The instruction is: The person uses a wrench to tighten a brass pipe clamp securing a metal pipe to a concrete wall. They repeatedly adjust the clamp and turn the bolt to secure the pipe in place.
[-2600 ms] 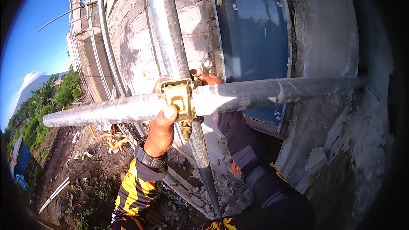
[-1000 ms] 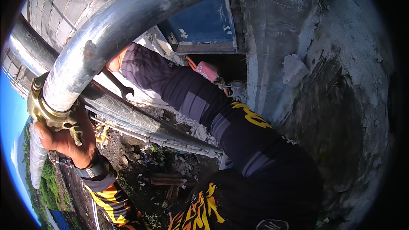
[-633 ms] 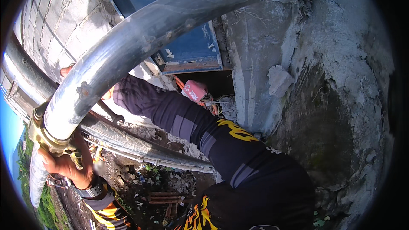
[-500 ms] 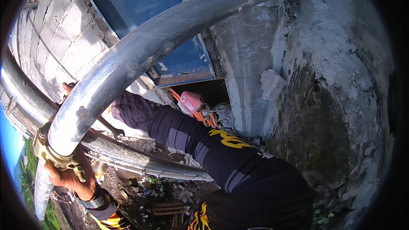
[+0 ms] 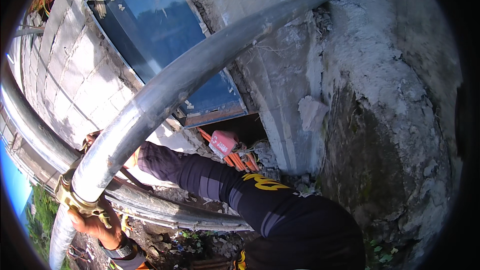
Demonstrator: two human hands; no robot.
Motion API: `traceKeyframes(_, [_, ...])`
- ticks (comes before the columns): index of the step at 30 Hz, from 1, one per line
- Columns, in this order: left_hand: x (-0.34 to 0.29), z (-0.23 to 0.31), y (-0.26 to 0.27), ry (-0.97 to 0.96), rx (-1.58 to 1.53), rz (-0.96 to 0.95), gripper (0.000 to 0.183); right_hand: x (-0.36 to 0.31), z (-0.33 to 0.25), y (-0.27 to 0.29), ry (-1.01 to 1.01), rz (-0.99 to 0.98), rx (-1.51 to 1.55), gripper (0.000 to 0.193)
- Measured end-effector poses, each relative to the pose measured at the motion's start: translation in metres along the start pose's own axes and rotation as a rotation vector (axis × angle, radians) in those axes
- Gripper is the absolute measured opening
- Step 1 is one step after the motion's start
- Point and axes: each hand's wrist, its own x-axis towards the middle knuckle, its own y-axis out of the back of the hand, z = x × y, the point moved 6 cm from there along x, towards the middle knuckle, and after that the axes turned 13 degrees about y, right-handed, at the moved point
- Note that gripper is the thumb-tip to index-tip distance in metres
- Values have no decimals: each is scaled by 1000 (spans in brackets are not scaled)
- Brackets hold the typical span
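Observation:
A thick grey metal pipe [image 5: 165,90] slants across from the wall to the lower left. A brass-coloured scaffold clamp [image 5: 75,195] wraps round it where it crosses a second, curving metal pipe [image 5: 150,206]. My left hand [image 5: 100,227], a watch on its wrist, is closed on the clamp from below, beside its threaded bolt [image 5: 105,220]. Behind the slanting pipe, my right hand [image 5: 132,160] is partly hidden, with some fingers showing past the pipe's far side. It holds a wrench [image 5: 136,182], whose dark shaft sticks out below the hand.
A blue panel in a metal frame [image 5: 155,25] is set in the block wall [image 5: 85,70]. Below it, orange conduits [image 5: 240,161] and a pink packet [image 5: 223,142] lie in an opening. Rough concrete [image 5: 370,45] rises at right; rubble [image 5: 220,245] covers the ground beneath.
The view has shifted, so pipes, clamp and hands sit lower and further right. The wrench beneath my right hand has swung, its jaw end lower. My left hand stays on the clamp.

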Motion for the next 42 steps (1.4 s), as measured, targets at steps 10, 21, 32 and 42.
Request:
traceKeyframes(10, [-1, 3, 2, 22, 79, 47, 74, 17, 12, 22, 2, 32, 52, 25])
traceKeyframes(21, [-4, -3, -4, -10, -52, 112, 71, 23, 18, 40, -113, 86, -146, 31])
traceKeyframes(32, [0, -7, -6, 12, -63, 88, 73, 19, -2, 15, -256, 43, -438, 50])
traceKeyframes(42, [1, -9, -2, -35, -45, 28, 69, -133, -190, -29, 870, 205, -69, 40])
